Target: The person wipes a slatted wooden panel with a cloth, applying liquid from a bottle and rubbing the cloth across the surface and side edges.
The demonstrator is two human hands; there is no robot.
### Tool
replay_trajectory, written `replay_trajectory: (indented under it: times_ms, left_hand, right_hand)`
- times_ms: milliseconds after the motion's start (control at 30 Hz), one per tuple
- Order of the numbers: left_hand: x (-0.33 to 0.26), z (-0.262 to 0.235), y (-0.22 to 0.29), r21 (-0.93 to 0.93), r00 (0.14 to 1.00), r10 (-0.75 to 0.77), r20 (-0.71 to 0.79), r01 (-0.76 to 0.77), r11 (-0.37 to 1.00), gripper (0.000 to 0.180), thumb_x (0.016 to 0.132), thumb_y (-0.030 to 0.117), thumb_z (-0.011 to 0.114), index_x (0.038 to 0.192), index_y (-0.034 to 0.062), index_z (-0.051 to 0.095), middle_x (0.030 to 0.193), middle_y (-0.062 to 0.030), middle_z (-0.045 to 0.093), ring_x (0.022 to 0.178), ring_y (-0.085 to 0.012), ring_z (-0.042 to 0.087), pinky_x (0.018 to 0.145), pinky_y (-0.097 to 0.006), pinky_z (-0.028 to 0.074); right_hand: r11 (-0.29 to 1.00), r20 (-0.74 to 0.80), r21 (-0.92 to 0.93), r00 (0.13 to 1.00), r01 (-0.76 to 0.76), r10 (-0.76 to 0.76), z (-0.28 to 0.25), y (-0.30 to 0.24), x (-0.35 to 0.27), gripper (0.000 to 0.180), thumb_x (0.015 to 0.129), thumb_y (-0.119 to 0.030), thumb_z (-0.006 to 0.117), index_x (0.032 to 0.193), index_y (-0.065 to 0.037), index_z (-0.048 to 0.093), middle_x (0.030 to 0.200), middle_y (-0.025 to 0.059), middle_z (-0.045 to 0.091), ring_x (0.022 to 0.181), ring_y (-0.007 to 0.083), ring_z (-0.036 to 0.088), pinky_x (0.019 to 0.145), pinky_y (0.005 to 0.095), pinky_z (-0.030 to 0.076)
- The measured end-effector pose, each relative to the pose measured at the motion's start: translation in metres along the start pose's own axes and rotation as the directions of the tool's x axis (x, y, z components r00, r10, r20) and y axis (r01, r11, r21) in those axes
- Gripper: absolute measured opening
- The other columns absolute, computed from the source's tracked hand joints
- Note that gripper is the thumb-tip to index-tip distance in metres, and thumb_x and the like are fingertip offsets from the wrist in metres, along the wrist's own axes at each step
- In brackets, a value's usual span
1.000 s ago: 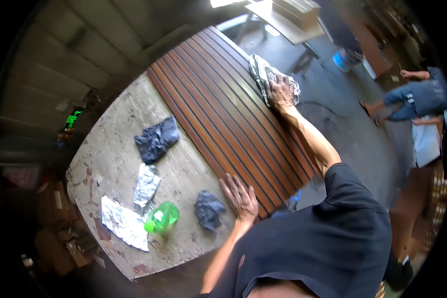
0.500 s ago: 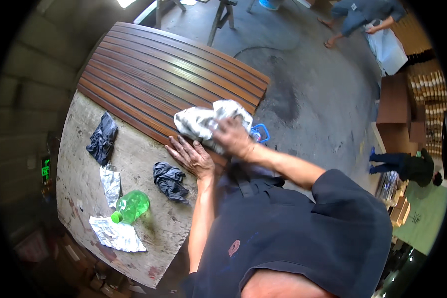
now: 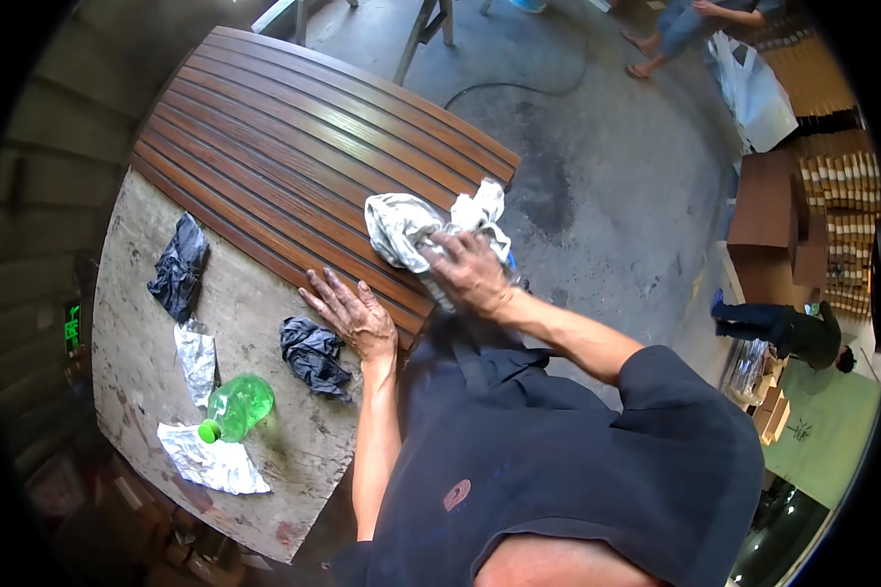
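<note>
- The right hand (image 3: 470,272) presses down on a crumpled white rag (image 3: 416,227), fingers curled over the cloth and gripping it against the wood.
- The rag lies on the near right end of a dark brown slatted wooden panel (image 3: 303,147), close to its corner, with part of the cloth bunched up past the fingers.
- The left hand (image 3: 352,311) lies flat, palm down and fingers spread, on the near edge of the slatted panel, holding nothing.
- The panel rests across a worn, stained grey counter (image 3: 137,323), covering its far part.
- Just beside the left hand, on the bare counter, lies a small crumpled dark rag (image 3: 313,354).
- Farther left on the counter lies another dark cloth (image 3: 178,269), near the panel's edge.
- A green plastic bottle (image 3: 237,406) with a green cap lies on its side near the counter's front, its cap end touching a sheet of crinkled foil (image 3: 210,462).
- A second, smaller piece of foil (image 3: 198,357) lies between the bottle and the dark cloth.
- On the concrete floor beyond, another person's legs (image 3: 680,24) show at the top edge.
</note>
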State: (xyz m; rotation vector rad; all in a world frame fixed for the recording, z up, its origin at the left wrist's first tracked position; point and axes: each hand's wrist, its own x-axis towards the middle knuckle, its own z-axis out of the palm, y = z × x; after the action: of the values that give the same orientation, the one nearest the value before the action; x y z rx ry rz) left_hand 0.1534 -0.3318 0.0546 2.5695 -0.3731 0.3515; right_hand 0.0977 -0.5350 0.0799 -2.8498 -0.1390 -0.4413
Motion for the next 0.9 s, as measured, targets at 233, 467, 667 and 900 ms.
replay_trajectory:
  times_ms: [233, 467, 667, 900]
  left_hand:
    - [0.007, -0.001, 0.007, -0.034, 0.997, -0.074, 0.021, 0.075, 0.997, 0.052, 0.104, 0.024, 0.042, 0.148, -0.003, 0.035, 0.158, -0.0236, 0.026, 0.146, -0.0492, 0.018, 0.118, -0.055, 0.022]
    - [0.005, 0.002, 0.001, -0.196, 0.98, -0.166, -0.108, 0.142, 0.97, 0.06, 0.104, 0.028, 0.04, 0.15, -0.006, 0.024, 0.156, -0.0293, 0.025, 0.145, -0.0467, 0.022, 0.119, -0.054, 0.019]
    - [0.006, -0.007, 0.004, -0.136, 0.982, -0.186, -0.019, 0.182, 0.974, 0.053, 0.104, 0.021, 0.038, 0.15, -0.004, 0.03, 0.159, -0.0264, 0.022, 0.145, -0.0481, 0.021, 0.118, -0.054, 0.023]
    - [0.008, -0.008, 0.009, -0.16, 0.961, -0.275, -0.004, 0.271, 0.949, 0.049, 0.102, 0.013, 0.039, 0.148, -0.0023, 0.038, 0.158, -0.0238, 0.026, 0.145, -0.0462, 0.025, 0.118, -0.055, 0.025]
  right_hand:
    - [0.959, -0.135, -0.203, 0.975, -0.2, 0.175, -0.01, 0.12, 0.097, 0.03, 0.088, -0.021, 0.062, 0.116, -0.012, 0.067, 0.121, 0.0153, 0.06, 0.104, 0.0332, 0.058, 0.083, 0.0462, 0.048]
    - [0.887, 0.232, 0.249, 0.865, 0.39, -0.445, 0.012, -0.003, 0.049, 0.061, 0.073, -0.017, 0.069, 0.133, -0.017, 0.056, 0.136, 0.0146, 0.051, 0.11, 0.0311, 0.053, 0.088, 0.0448, 0.044]
    - [0.821, 0.09, 0.218, 0.827, 0.527, -0.555, 0.122, -0.024, 0.237, 0.085, 0.062, -0.018, 0.078, 0.142, -0.026, 0.049, 0.142, 0.0142, 0.046, 0.123, 0.0338, 0.046, 0.092, 0.0509, 0.042]
    - [0.901, 0.046, 0.0, 0.9, 0.435, -0.434, 0.218, -0.087, 0.476, 0.048, 0.083, -0.023, 0.066, 0.13, -0.024, 0.06, 0.132, 0.0161, 0.054, 0.124, 0.0342, 0.048, 0.093, 0.0528, 0.044]
